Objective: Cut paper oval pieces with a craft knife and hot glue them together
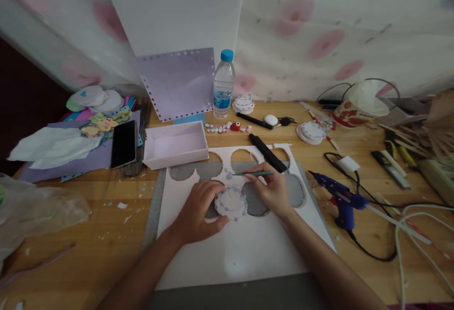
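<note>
My left hand (204, 213) grips the left side of a round white paper piece (231, 202), its rim set with small blue dots; thumb and fingers curl round the edge. In my right hand (271, 189) is a pair of slim teal tweezers (260, 173), pinched between thumb and fingers. Their tip points left at small blue bits (229, 175) just above the round piece; whether it grips one is too small to tell. Under both hands lies a white sheet (227, 258) with several round holes cut out, on a grey cutting mat (273, 291).
A white open box (175, 144), a water bottle (223, 85) and a black marker (267, 153) stand or lie beyond the sheet. At right is a blue glue gun (338, 196) with cords. A phone (124, 144) and paper scraps lie left. More decorated discs (311, 131) sit behind.
</note>
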The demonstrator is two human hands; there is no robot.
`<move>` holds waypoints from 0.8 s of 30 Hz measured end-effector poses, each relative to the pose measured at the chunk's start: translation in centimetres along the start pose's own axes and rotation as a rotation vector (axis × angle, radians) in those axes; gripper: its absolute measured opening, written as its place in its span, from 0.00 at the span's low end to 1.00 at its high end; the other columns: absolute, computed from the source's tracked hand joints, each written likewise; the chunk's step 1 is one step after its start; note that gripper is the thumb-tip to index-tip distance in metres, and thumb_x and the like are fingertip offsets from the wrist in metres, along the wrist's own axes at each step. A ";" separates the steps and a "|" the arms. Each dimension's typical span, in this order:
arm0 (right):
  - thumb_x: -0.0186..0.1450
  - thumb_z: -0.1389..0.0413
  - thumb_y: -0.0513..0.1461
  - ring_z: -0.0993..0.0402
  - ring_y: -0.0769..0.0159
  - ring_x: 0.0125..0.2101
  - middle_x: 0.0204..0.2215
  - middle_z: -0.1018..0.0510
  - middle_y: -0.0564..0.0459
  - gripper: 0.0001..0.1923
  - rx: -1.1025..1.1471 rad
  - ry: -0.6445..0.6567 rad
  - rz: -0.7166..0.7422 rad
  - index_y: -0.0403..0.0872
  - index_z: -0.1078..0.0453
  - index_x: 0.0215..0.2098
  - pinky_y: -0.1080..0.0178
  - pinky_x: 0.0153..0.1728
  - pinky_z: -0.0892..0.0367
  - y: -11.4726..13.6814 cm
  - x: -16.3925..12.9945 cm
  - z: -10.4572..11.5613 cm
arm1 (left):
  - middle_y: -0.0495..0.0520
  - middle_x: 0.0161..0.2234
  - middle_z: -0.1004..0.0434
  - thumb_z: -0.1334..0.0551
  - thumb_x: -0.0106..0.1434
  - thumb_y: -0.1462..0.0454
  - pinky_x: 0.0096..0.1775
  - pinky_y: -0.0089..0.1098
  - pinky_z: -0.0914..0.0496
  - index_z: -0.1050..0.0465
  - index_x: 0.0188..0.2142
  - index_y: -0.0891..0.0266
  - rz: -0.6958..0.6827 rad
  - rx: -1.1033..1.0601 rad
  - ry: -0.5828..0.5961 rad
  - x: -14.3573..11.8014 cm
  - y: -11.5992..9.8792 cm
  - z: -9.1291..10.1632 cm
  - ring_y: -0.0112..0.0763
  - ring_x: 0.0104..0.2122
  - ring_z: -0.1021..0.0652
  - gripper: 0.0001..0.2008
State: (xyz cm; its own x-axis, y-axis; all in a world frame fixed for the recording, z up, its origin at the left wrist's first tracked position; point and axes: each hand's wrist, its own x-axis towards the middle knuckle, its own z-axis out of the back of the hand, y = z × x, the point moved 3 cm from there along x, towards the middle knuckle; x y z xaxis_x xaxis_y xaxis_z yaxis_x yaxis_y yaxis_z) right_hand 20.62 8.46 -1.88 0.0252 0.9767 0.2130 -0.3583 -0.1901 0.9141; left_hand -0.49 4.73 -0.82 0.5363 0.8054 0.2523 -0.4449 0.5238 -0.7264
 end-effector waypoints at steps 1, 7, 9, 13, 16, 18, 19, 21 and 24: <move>0.62 0.40 0.41 0.24 0.61 0.33 0.30 0.20 0.50 0.05 -0.024 0.009 0.011 0.47 0.27 0.32 0.61 0.34 0.30 0.0 0.0 0.0 | 0.60 0.50 0.30 0.39 0.60 0.58 0.52 0.45 0.38 0.37 0.52 0.60 -0.001 0.006 0.013 0.0 0.0 -0.1 0.46 0.51 0.30 0.22; 0.62 0.41 0.39 0.24 0.62 0.31 0.29 0.20 0.51 0.03 -0.076 0.010 0.065 0.48 0.27 0.32 0.63 0.30 0.30 0.4 -0.4 -0.1 | 0.61 0.50 0.30 0.34 0.54 0.58 0.52 0.45 0.38 0.39 0.54 0.61 -0.015 0.034 0.030 0.2 -0.3 0.0 0.47 0.51 0.30 0.29; 0.62 0.40 0.39 0.24 0.62 0.32 0.30 0.20 0.51 0.02 -0.019 -0.033 0.055 0.49 0.27 0.32 0.62 0.32 0.30 0.4 -0.6 0.3 | 0.61 0.51 0.31 0.32 0.51 0.58 0.53 0.45 0.39 0.39 0.54 0.60 -0.033 0.042 0.041 0.2 -0.5 0.1 0.47 0.52 0.31 0.32; 0.61 0.39 0.39 0.24 0.63 0.32 0.30 0.20 0.51 0.02 0.099 -0.120 0.028 0.49 0.27 0.33 0.62 0.34 0.29 0.0 -1.2 1.0 | 0.61 0.51 0.31 0.31 0.50 0.58 0.54 0.45 0.39 0.37 0.54 0.60 -0.055 0.073 0.071 0.3 -0.7 -0.1 0.47 0.52 0.31 0.33; 0.61 0.39 0.39 0.24 0.63 0.32 0.30 0.20 0.51 0.02 0.075 -0.114 0.027 0.49 0.27 0.34 0.62 0.34 0.29 -0.3 -1.4 0.7 | 0.61 0.52 0.31 0.31 0.51 0.60 0.54 0.45 0.38 0.37 0.53 0.60 -0.053 0.100 0.094 0.2 -0.6 -0.3 0.47 0.52 0.31 0.31; 0.62 0.40 0.39 0.24 0.62 0.33 0.31 0.20 0.51 0.02 0.045 -0.084 0.031 0.49 0.26 0.34 0.62 0.34 0.29 -0.4 -1.3 0.2 | 0.61 0.52 0.32 0.31 0.52 0.61 0.54 0.45 0.39 0.37 0.53 0.60 -0.049 0.111 0.106 0.1 -0.5 -0.5 0.46 0.53 0.32 0.30; 0.62 0.40 0.39 0.23 0.62 0.33 0.31 0.20 0.51 0.02 0.030 -0.068 0.035 0.49 0.26 0.34 0.62 0.34 0.29 -0.5 -1.3 -0.1 | 0.61 0.52 0.32 0.31 0.52 0.61 0.54 0.45 0.39 0.37 0.53 0.60 -0.047 0.115 0.109 0.1 -0.5 -0.5 0.46 0.53 0.32 0.30; 0.62 0.41 0.39 0.23 0.62 0.33 0.31 0.20 0.51 0.03 -0.002 -0.035 0.047 0.49 0.27 0.33 0.62 0.33 0.29 -0.6 -1.2 -0.5 | 0.61 0.53 0.32 0.31 0.53 0.61 0.54 0.45 0.38 0.37 0.53 0.60 -0.046 0.118 0.116 0.1 -0.4 -0.6 0.46 0.53 0.32 0.30; 0.63 0.42 0.39 0.23 0.63 0.32 0.30 0.20 0.51 0.03 -0.064 -0.007 0.080 0.48 0.27 0.33 0.62 0.33 0.29 -0.5 -1.1 -0.7 | 0.61 0.53 0.33 0.31 0.53 0.61 0.54 0.45 0.38 0.37 0.53 0.60 -0.050 0.121 0.124 0.1 -0.4 -0.6 0.46 0.53 0.32 0.29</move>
State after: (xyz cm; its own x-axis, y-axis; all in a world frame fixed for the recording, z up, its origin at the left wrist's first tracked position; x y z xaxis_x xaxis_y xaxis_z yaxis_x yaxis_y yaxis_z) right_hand 20.15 7.55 -2.84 0.0008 0.9578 0.2874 -0.4181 -0.2608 0.8702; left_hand 0.15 4.42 -0.89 0.6409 0.7412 0.1995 -0.4949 0.5977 -0.6308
